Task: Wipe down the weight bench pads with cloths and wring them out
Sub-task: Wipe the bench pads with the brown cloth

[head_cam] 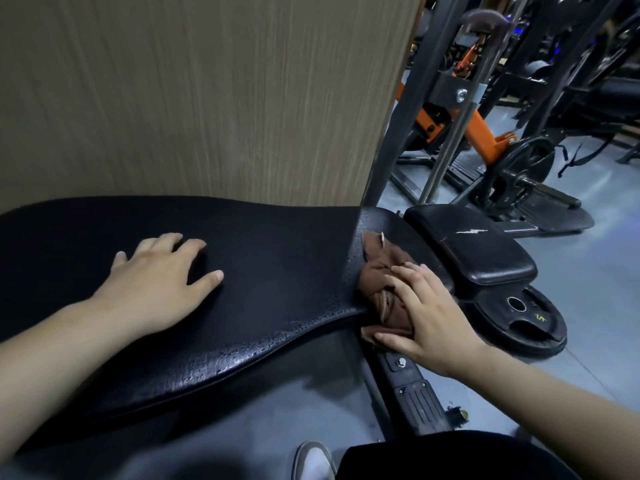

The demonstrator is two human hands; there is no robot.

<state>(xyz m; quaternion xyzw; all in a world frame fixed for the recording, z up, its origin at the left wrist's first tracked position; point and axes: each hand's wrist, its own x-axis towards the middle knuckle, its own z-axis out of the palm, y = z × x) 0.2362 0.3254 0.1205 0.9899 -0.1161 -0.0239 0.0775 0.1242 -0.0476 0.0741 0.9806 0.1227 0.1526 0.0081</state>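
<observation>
A long black bench pad (263,271) with a cracked, worn edge fills the lower left. My left hand (156,285) lies flat on its top, fingers spread, holding nothing. A crumpled brown cloth (379,271) sits at the pad's right end, in the gap before a smaller black seat pad (471,247). My right hand (426,317) presses on the cloth, fingers over it and thumb under its lower fold.
A wood-grain wall panel (207,91) rises right behind the bench. A black weight plate (519,323) lies on the grey floor under the seat pad. Orange and black gym machines (485,133) crowd the right. My shoe (313,460) shows at the bottom.
</observation>
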